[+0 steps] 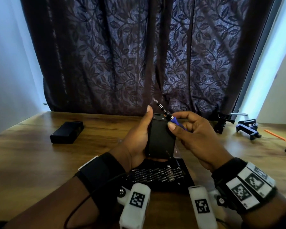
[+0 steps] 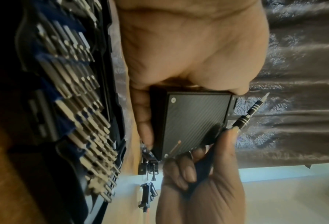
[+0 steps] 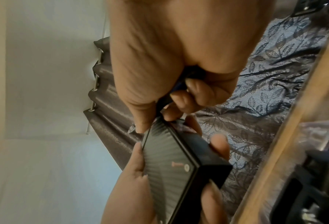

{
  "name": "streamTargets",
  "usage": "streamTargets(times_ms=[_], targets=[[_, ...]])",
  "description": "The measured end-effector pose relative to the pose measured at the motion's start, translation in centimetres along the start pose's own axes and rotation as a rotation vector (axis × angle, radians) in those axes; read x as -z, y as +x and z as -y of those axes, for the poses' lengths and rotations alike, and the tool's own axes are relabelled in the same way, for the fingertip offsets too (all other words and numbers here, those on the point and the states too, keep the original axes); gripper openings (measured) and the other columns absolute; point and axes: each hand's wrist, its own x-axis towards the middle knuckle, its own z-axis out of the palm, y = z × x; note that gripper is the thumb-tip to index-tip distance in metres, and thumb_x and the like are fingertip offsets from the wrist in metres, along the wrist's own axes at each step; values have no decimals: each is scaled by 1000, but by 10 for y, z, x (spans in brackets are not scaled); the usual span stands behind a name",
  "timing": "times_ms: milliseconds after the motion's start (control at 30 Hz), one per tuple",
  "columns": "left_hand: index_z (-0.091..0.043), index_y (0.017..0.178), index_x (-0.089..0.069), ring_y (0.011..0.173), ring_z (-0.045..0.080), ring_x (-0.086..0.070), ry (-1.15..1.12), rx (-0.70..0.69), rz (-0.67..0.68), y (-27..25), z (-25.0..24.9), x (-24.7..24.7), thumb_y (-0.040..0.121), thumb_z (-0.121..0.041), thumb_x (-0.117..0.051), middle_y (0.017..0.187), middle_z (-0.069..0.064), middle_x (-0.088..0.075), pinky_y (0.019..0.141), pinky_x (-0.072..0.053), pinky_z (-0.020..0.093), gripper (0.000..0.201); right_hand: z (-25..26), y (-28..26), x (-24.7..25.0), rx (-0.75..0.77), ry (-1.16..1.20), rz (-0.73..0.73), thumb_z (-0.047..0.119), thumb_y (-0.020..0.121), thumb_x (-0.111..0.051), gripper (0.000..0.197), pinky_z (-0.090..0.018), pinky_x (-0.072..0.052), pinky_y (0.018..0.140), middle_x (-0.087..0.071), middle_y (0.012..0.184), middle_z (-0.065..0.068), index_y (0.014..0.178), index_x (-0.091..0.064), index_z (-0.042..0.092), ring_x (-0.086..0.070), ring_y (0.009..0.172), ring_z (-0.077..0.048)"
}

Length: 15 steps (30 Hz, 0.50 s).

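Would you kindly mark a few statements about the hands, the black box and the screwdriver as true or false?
1. The left hand holds the black box. True.
2. The screwdriver tip sits in a screw. False: it points up, away from the box.
3. The right hand holds the screwdriver's blue handle. True.
4. The bit set lies closed. False: it lies open beneath the hands.
5. A second black box lies on the table. True.
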Motion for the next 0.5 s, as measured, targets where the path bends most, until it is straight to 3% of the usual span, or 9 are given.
streamTargets(times_ms=[33,100,167,200,333,500], targets=[[-20,131,-70,115,43,-63,-19,-15,-27,0,-1,1,77,-92,-49,132,24,-66,94,-52,58,93,0,0,1,-9,11,-4,30,83,-76,33,-18,-43,50,-61,69,-16,112,-67,18,-51,52,-13],[-15,128,-72,112,41,-66,-85,-78,-111,1,-4,6,78,-84,-58,128,23,-69,104,-48,61,86,-2,0,5,11,-11,-1,13,93,-70,18,-21,-40,51,-54,67,-22,109,-66,17,-46,53,-18],[-10,125,-74,101,35,-71,-152,-143,-208,1,-9,10,76,-76,-61,122,21,-72,96,-54,54,83,1,-2,7,122,-122,-26,5,95,-68,16,-27,-46,58,-62,72,-21,102,-68,19,-54,59,-28],[-8,124,-74,95,33,-72,-190,-163,-244,2,-11,13,76,-74,-61,121,22,-73,92,-57,50,82,3,-4,6,200,-197,-48,6,93,-70,17,-27,-50,63,-68,75,-12,99,-70,22,-61,65,-27],[-13,122,-75,95,32,-73,-247,-154,-354,0,-18,23,83,-79,-53,118,17,-75,90,-56,60,80,21,-12,0,391,-467,-170,17,84,-81,24,-2,-47,72,-74,90,26,96,-76,36,-70,83,7],[-19,109,-78,79,28,-77,-235,-166,-394,-4,-22,22,88,-78,-50,99,12,-80,71,-63,50,68,28,-17,-4,444,-552,-187,19,82,-82,26,2,-44,69,-71,87,34,97,-75,39,-67,82,14]])
